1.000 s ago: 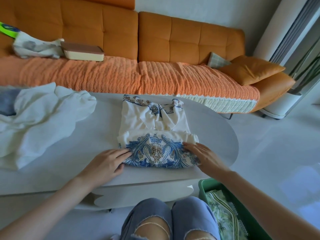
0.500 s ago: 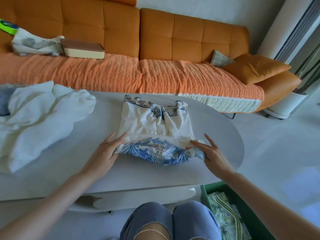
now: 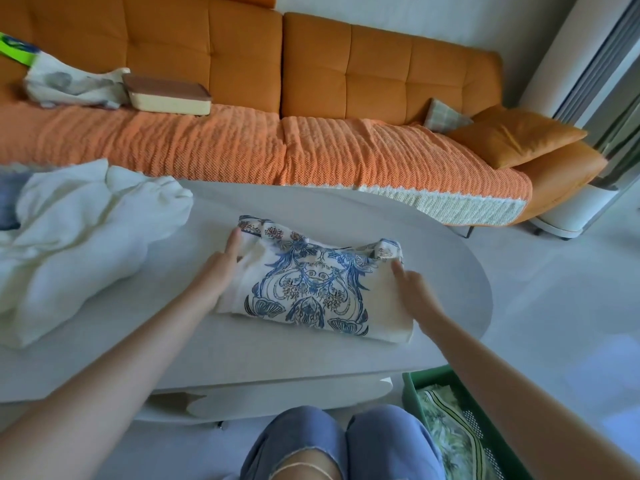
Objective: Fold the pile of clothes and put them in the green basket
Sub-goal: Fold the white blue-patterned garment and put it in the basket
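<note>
The patterned garment (image 3: 311, 289) lies folded on the tabletop (image 3: 433, 237), between your two hands. Your left hand (image 3: 221, 268) rests against its left edge, fingers (image 3: 233, 242) straight and holding nothing. Your right hand (image 3: 414, 289) touches the right edge, fingers (image 3: 398, 270) likewise extended.

Expect thin, light, limp cloth that will sag and unfold if lifted by one point. Slide the fingers under both side edges and lift it flat.

The green basket (image 3: 410, 386) stands on the floor, nearer you than the right fingers and well apart from them. Half a second earlier the fingers held the near hem raised. That hem now lies folded over to the far edge, print upward. The white pile (image 3: 79, 237) lies left of the left fingers.
</note>
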The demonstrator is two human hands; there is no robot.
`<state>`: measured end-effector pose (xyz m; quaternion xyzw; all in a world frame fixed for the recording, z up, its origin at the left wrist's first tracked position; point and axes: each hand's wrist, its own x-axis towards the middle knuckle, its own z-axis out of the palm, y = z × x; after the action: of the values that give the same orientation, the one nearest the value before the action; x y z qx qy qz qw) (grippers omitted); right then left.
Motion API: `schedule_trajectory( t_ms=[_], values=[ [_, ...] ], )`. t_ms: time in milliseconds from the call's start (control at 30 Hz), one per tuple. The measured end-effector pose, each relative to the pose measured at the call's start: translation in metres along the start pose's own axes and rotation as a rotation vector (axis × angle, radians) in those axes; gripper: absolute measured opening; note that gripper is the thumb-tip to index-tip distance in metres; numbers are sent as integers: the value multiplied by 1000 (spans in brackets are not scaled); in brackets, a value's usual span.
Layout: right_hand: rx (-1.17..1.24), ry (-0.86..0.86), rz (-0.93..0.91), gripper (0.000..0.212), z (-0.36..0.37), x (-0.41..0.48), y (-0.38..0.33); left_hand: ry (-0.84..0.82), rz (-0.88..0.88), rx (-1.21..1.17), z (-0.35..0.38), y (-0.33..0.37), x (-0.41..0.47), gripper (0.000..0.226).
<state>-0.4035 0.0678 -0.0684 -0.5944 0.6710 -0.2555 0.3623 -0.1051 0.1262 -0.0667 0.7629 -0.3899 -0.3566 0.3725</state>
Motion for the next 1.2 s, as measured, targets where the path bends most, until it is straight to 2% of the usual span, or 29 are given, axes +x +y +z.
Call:
schedule_trajectory(
  t_ms=[33,67,200,300,400,467,533,600,633,700,767,900,1033,1200],
  values=[
    [29,19,-8,49,-2,-4,2,-52,-12,-17,-1,-4,-5,98],
    [76,25,-19,47,-3,-8,6,-67,7,-31,-1,-9,-10,98],
    [83,-5,-27,49,7,-23,14,59,208,107,7,-29,-26,56],
    [-14,73,-117,35,18,-27,19,150,303,143,12,-34,-40,46],
    [-139,61,-201,38,20,-30,22,143,337,323,12,-40,-47,43],
    [-258,73,-323,52,18,-35,25,91,337,488,6,-41,-49,47],
    [-399,99,-565,65,7,-40,27,117,437,562,-3,-42,-49,56],
    [-571,-49,-781,75,-10,-43,28,137,630,575,-14,-46,-46,63],
    [-660,-156,-845,83,-17,-43,30,79,725,585,-20,-50,-43,66],
    [-783,-276,-917,94,-27,-41,38,-103,869,718,-30,-58,-33,72],
    [-807,-262,-954,98,-32,-33,47,-242,886,846,-36,-67,-19,78],
    [-801,-207,-1014,111,-35,-12,50,-170,974,827,-39,-69,3,93],
    [-871,-157,-1116,104,-39,12,43,-156,1123,896,-35,-66,21,88],
    [-841,-142,-1168,82,-26,40,45,-106,1215,715,-25,-70,36,68]
  ],
)
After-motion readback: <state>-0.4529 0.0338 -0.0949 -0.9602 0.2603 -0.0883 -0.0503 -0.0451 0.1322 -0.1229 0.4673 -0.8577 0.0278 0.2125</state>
